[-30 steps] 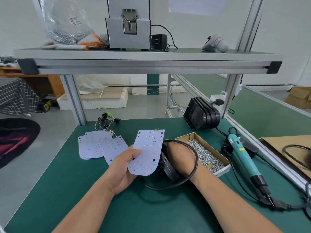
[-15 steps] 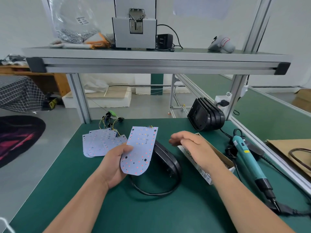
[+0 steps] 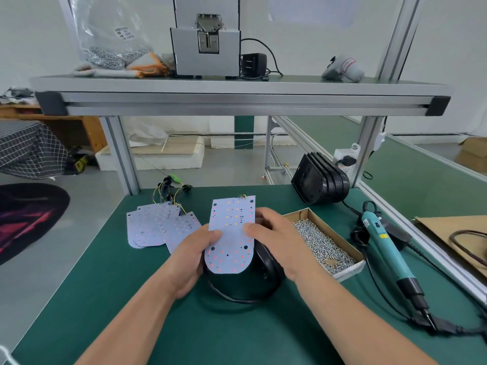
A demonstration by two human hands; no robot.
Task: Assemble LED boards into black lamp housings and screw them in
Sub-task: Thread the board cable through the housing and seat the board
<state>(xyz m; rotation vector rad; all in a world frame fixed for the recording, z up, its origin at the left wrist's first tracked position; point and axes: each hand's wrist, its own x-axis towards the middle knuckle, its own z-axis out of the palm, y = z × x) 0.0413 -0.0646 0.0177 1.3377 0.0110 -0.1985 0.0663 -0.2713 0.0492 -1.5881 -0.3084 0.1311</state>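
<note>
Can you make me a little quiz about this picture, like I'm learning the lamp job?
1. True or false: the electric screwdriver is in the right hand.
2. What do the left hand and the right hand hold together? A) an LED board B) a screw C) a cable
3. Fill the gap: the box of screws sits to the ___ of the black lamp housing.

Key: 1 false, it lies on the green table; 2 A; 3 right.
</note>
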